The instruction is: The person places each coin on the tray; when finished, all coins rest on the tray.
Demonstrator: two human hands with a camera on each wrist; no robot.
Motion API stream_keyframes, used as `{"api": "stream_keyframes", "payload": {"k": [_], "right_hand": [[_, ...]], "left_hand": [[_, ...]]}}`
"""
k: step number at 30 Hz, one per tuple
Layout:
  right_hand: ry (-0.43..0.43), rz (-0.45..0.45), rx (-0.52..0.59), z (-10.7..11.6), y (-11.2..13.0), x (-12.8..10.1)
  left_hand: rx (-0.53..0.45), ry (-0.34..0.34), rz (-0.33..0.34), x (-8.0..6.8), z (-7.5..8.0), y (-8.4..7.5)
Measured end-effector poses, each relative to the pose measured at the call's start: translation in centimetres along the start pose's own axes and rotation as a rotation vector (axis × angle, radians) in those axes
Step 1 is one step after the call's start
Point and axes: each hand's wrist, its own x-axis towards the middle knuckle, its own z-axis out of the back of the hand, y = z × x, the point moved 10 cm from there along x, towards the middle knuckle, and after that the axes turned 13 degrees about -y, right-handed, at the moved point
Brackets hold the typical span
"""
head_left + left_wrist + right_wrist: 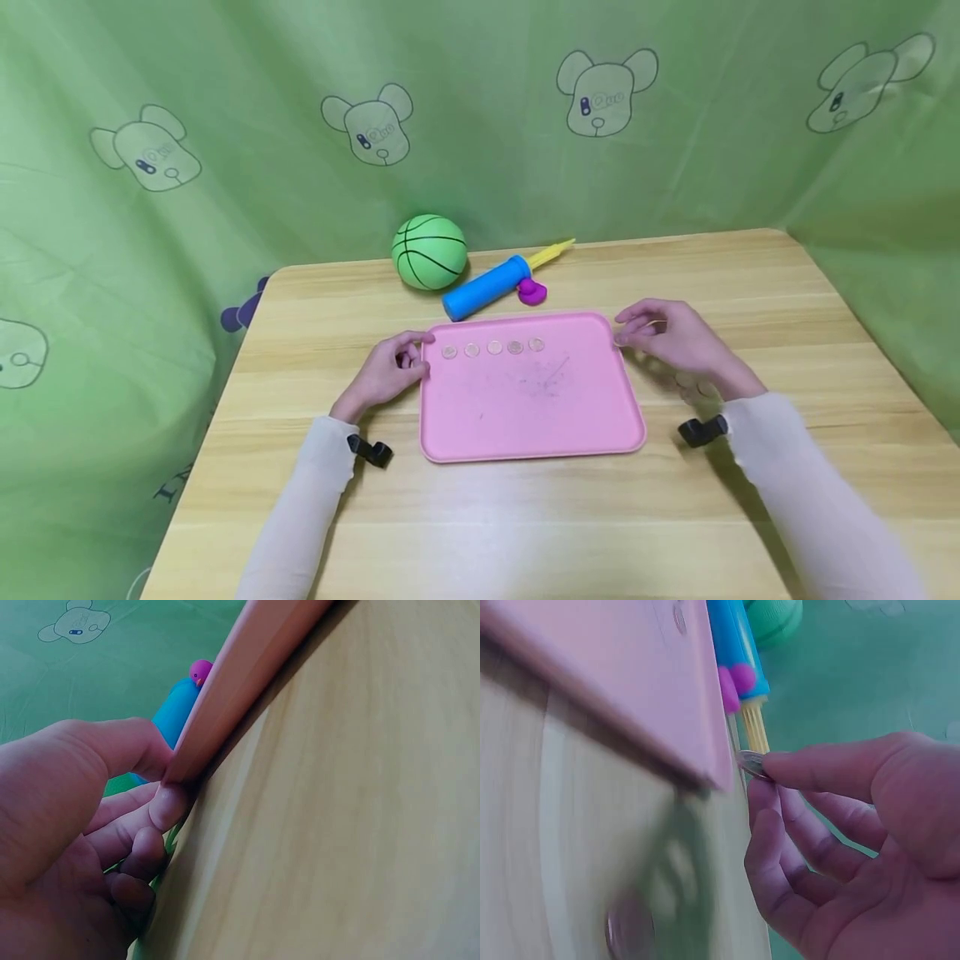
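Note:
A pink tray point(555, 417) lies on the wooden table with several coins point(494, 347) in a row along its far side. At the tray's left edge, my left hand point(384, 372) holds the rim near the far corner, thumb and index finger meeting at it in the left wrist view. My right hand point(684, 340) is just beyond the tray's far right corner. Between its thumb and index finger it pinches a coin point(753, 763), held up off the table. More coins point(707, 389) lie on the table below the right hand, partly hidden by it and blurred in the right wrist view.
Behind the tray sit a green ball point(429, 252), a blue pump point(487, 287) with a yellow end, and a small magenta toy duck point(532, 292). A green curtain point(487, 125) hangs behind the table point(480, 533). Dark marks show on the tray's bottom.

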Motion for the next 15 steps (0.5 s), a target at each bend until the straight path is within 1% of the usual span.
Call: {"api": "stream_keyframes", "payload": {"k": [4, 7, 10, 13, 15], "right_hand": [[0.033, 0.007, 0.050, -2.2, 1.8, 0.5], [0.043, -0.007, 0.085, -3.8, 3.3, 1.0], [0.041, 0.018, 0.099, -5.5, 5.1, 1.6], [0.052, 0.075, 0.108, -7.4, 7.0, 2.1], [0.066, 0.082, 0.132, -8.8, 8.0, 2.2]], "left_hand": [[-0.004, 0.011, 0.006, -0.1, -0.3, 0.2], [-0.006, 0.006, 0.008, -0.1, -0.1, 0.2], [0.000, -0.001, 0.009, -0.1, 0.1, 0.1], [0.017, 0.002, 0.004, 0.0, 0.2, 0.1], [0.021, 0.006, -0.001, 0.0, 0.1, 0.1]]}}
